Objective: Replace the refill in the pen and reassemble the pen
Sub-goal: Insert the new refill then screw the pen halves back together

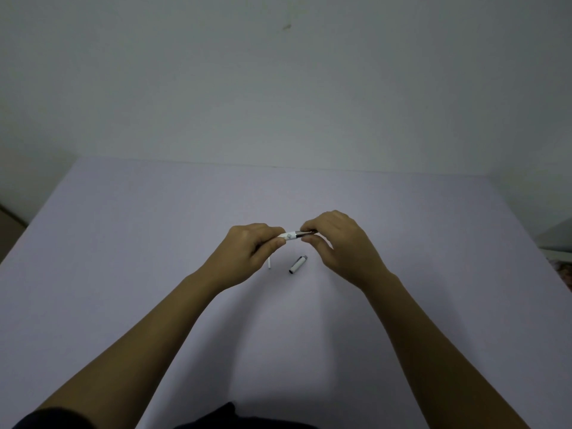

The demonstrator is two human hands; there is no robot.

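Both hands hold a white pen body level above the table. My left hand grips its white barrel end. My right hand pinches the metallic tip section between thumb and fingers. Most of the pen is hidden inside the two hands. A white pen cap with a dark open end lies on the table just below the hands. A thin white refill lies on the table, its upper part hidden under my left hand.
The pale lilac table stretches wide on all sides and ends at a plain wall at the back. A grey object sits beyond the table's right edge.
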